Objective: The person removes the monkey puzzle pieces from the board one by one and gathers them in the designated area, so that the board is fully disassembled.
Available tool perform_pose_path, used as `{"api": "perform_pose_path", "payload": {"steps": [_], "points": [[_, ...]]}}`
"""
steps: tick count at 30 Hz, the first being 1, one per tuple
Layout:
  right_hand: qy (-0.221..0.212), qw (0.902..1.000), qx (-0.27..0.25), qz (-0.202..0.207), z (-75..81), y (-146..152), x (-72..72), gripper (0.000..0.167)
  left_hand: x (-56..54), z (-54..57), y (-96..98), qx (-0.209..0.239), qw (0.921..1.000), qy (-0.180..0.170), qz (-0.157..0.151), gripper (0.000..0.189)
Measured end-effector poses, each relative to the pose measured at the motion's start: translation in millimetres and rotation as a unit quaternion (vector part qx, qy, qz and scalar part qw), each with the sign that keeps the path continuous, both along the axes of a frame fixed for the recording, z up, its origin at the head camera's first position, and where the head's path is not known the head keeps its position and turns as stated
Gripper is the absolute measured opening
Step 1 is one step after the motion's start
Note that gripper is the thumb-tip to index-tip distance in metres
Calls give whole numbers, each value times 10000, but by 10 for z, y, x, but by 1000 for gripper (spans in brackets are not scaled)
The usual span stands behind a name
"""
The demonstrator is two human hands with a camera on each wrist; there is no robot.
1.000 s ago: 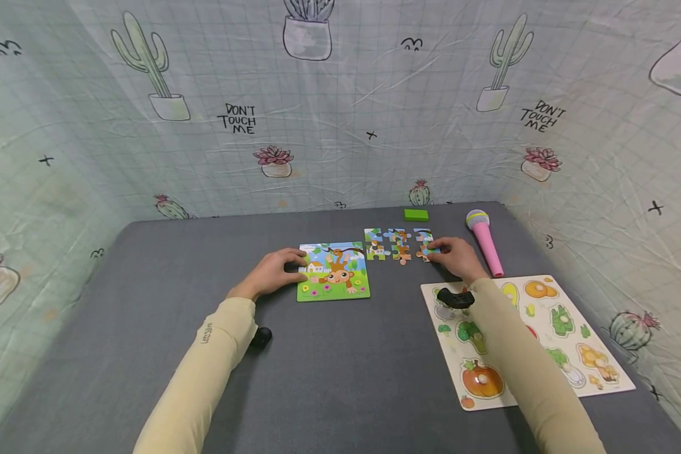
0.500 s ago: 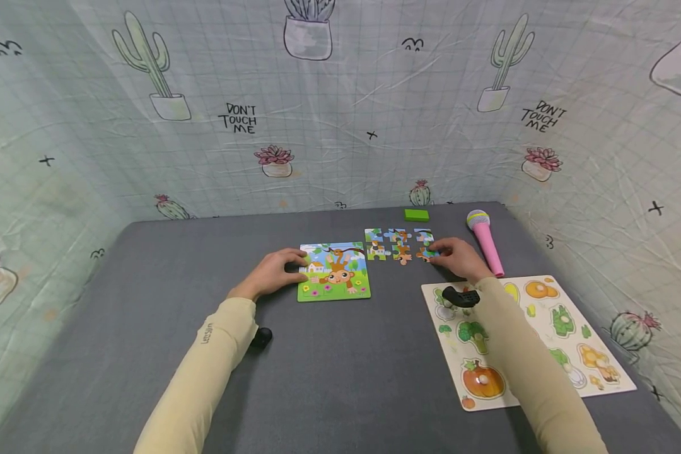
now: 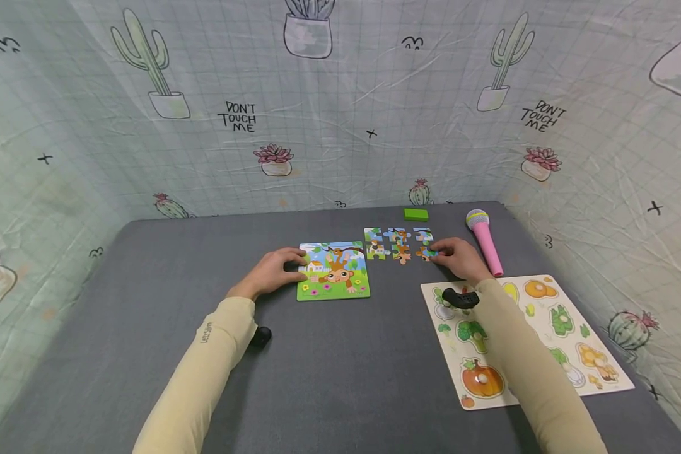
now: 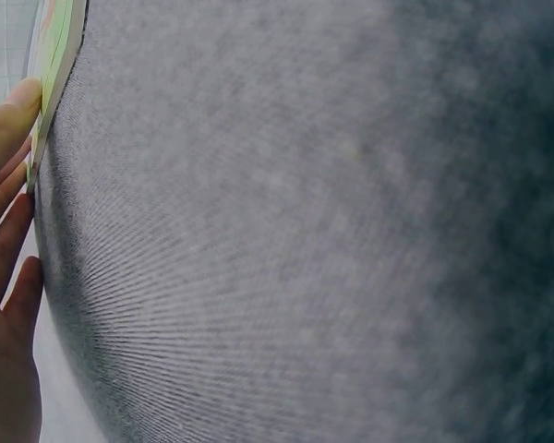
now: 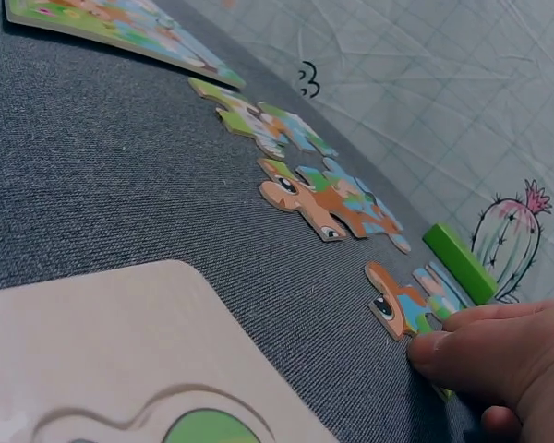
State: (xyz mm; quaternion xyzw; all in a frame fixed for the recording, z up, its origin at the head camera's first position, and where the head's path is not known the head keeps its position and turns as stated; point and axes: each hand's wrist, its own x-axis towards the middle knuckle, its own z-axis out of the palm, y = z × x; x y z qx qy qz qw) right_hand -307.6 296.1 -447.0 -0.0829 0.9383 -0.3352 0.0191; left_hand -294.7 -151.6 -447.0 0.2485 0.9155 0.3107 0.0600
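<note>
My left hand [image 3: 272,272] rests its thumb and fingertips on the left edge of a square monkey picture puzzle [image 3: 336,274]; the left wrist view shows the thumb [image 4: 23,95] on that edge. At the right end of a group of loose jigsaw pieces [image 3: 398,244], my right hand [image 3: 459,259] pinches the lower right puzzle piece [image 5: 400,309] by its right side. This piece, with part of the monkey's face, lies on the table, partly hidden by the fingers. Another jigsaw piece [image 3: 423,234] lies just behind it.
A green block [image 3: 416,215] sits behind the pieces. To the right lies a pink toy microphone [image 3: 486,243]. Under the right forearm is a white vegetable peg board [image 3: 451,343]. The grey table [image 3: 329,378] meets a printed cloth wall [image 3: 329,126] at the back.
My right hand has shifted slightly right, and the lower right puzzle piece has turned and slid a little with it. My left hand and the square puzzle stay in place.
</note>
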Motion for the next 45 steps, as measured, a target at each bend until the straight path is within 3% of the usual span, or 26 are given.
{"api": "perform_pose_path", "payload": {"steps": [18, 25, 31, 35, 40, 45], "points": [[-118, 9995, -127, -269, 18, -55, 17, 30, -19, -13, -9, -44, 10000, -70, -24, 37], [-268, 9986, -363, -259, 240, -191, 23, 32, -21, -2, 10, -60, 9999, -136, 17, 37], [-386, 9981, -473, 127, 441, -624, 95, 35, -22, -1, -1, -103, 9998, -146, 64, 37], [-527, 9942, -660, 664, 511, -982, 183, 35, -17, 8, -4, -102, 9998, -157, 36, 37], [-771, 9838, -939, 1319, 514, -1408, 283, 34, -13, 17, -2, -89, 9998, -203, 28, 37], [-907, 9757, -1100, 1665, 466, -1752, 350, 35, -17, 21, -3, -99, 9998, -175, 61, 37]]}}
